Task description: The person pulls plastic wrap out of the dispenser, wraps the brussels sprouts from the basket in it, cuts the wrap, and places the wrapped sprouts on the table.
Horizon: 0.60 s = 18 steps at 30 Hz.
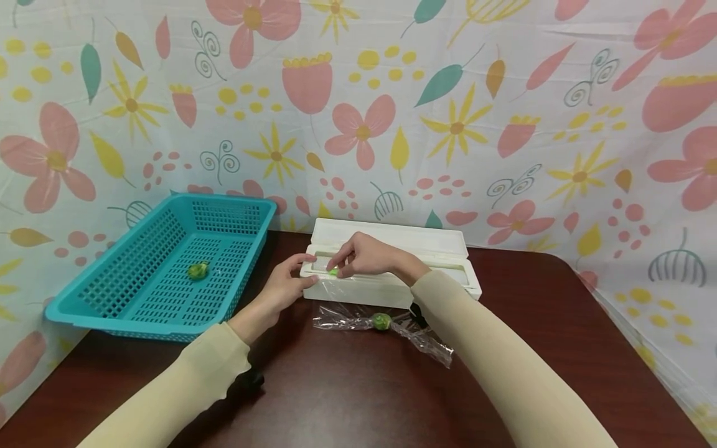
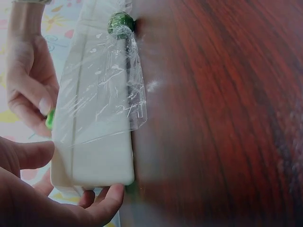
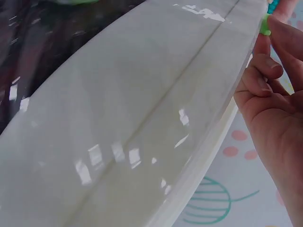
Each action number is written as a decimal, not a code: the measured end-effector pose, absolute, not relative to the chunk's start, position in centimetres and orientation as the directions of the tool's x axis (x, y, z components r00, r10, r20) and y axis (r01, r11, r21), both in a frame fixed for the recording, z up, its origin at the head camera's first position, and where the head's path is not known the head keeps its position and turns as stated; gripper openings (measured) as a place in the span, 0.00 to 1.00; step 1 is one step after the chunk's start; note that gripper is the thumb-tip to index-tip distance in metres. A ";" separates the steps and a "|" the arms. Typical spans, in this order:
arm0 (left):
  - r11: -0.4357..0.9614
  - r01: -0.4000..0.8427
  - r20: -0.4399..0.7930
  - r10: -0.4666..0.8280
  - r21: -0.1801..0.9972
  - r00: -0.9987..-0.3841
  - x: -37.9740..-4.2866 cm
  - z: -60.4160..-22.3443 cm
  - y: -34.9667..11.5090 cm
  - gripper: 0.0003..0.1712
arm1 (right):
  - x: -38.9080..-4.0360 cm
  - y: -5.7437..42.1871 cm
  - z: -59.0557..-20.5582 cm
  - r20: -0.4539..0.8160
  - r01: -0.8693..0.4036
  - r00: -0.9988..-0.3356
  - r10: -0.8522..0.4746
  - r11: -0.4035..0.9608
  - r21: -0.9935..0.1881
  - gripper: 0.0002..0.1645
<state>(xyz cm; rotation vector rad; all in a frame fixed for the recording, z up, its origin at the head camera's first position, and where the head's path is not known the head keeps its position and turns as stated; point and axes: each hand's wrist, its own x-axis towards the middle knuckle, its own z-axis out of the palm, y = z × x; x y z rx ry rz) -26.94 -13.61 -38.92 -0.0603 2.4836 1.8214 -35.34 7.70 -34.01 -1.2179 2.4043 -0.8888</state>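
Observation:
A long white cling film dispenser (image 1: 358, 292) lies on the table with its lid (image 1: 392, 235) raised at the back. My left hand (image 1: 282, 283) grips its left end, thumb on one side and fingers at the end face, as the left wrist view shows. Near that same end, my right hand (image 1: 366, 254) pinches the small bright green slide cutter (image 2: 50, 118). Clear cling film (image 2: 102, 90) hangs over the dispenser's front onto the table. A small round green vegetable (image 1: 382, 321) sits wrapped in the film, which is bunched on both sides of it.
To the left stands a turquoise slotted basket (image 1: 224, 314) with another small green vegetable (image 1: 198, 270) in it. The dark wooden table (image 1: 347, 398) runs back to a flower-printed cloth (image 1: 358, 81). A black object (image 1: 417, 313) shows partly beside the right sleeve.

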 end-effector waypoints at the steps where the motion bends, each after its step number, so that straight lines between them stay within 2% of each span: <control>1: 0.301 -0.069 -0.073 0.004 0.951 -0.997 -26.9 -38.9 -13.6 0.24 | -35.3 8.1 -34.1 0.010 -0.614 -0.596 -0.803 0.447 -0.650 0.11; 18: 0.294 -0.073 -0.079 0.009 0.953 -0.997 -26.8 -38.8 -13.5 0.24 | -34.0 14.0 -33.7 0.010 -0.598 -0.616 -0.788 0.459 -0.657 0.11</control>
